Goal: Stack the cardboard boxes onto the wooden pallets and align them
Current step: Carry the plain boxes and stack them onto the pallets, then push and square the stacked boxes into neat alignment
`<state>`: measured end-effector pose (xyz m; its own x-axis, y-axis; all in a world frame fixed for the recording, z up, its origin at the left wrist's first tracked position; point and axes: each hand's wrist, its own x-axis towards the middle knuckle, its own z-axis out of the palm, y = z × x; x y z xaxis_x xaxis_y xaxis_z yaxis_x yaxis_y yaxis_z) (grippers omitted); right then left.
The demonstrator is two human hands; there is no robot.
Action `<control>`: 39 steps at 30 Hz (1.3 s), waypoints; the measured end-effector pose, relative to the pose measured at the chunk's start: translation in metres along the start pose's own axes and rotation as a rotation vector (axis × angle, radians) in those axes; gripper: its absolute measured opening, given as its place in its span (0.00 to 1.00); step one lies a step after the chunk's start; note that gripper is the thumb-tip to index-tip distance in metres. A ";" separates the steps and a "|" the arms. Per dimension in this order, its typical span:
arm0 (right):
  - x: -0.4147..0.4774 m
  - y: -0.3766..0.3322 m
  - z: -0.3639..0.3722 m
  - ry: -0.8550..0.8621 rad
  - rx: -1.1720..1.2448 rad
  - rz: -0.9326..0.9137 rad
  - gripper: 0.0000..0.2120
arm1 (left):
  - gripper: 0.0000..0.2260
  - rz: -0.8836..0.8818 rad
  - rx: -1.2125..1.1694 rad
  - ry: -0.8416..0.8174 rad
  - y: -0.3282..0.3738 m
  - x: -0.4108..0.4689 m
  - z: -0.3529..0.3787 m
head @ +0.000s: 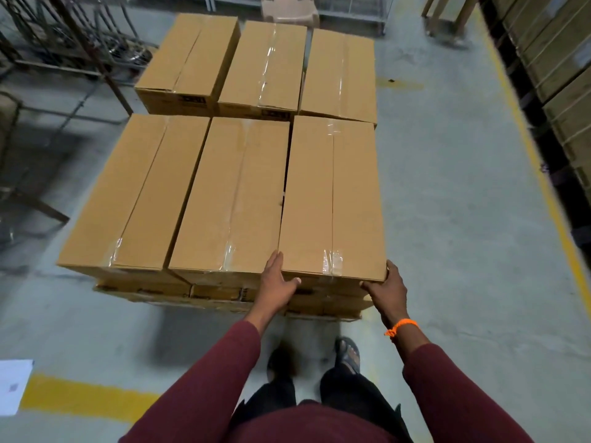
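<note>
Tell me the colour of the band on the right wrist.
The wristband is orange; the head view shows it.

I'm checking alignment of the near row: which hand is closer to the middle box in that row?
Left. The left hand grips the near right box at its left front corner, right beside the middle box; the right hand holds the opposite front corner.

We are seeing matt brown cardboard on the near right box [332,199], where glossy clear tape [332,262] is shining along the seam. We are looking at a dull, scuffed concrete floor [463,219] with worn painted yellow lines [86,398], soft maroon cloth sleeves [217,372], an orange woven thread wristband [402,326], and a smooth white paper sheet [12,385] near left.
</note>
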<state>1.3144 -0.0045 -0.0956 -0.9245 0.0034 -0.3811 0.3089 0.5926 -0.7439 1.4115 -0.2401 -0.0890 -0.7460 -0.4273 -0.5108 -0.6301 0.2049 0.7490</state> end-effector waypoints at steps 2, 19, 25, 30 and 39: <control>-0.002 0.001 0.000 0.013 0.033 0.037 0.34 | 0.36 -0.016 -0.038 0.018 -0.004 -0.003 -0.001; -0.037 0.088 -0.030 -0.059 0.162 0.254 0.17 | 0.15 -0.180 -0.076 -0.032 -0.051 -0.024 0.049; -0.030 0.137 -0.064 -0.099 0.235 0.359 0.15 | 0.15 -0.145 0.082 -0.280 -0.009 -0.034 0.130; -0.003 0.179 -0.104 -0.140 0.309 0.451 0.12 | 0.15 -0.203 0.146 -0.339 0.019 -0.037 0.201; 0.108 0.315 -0.134 -0.249 0.319 0.542 0.08 | 0.16 -0.343 0.151 -0.355 0.000 0.012 0.401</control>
<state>1.2823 0.2904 -0.2978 -0.5529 0.0244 -0.8329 0.8007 0.2923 -0.5230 1.3163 0.1076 -0.2640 -0.5016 -0.1721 -0.8478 -0.8559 0.2411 0.4574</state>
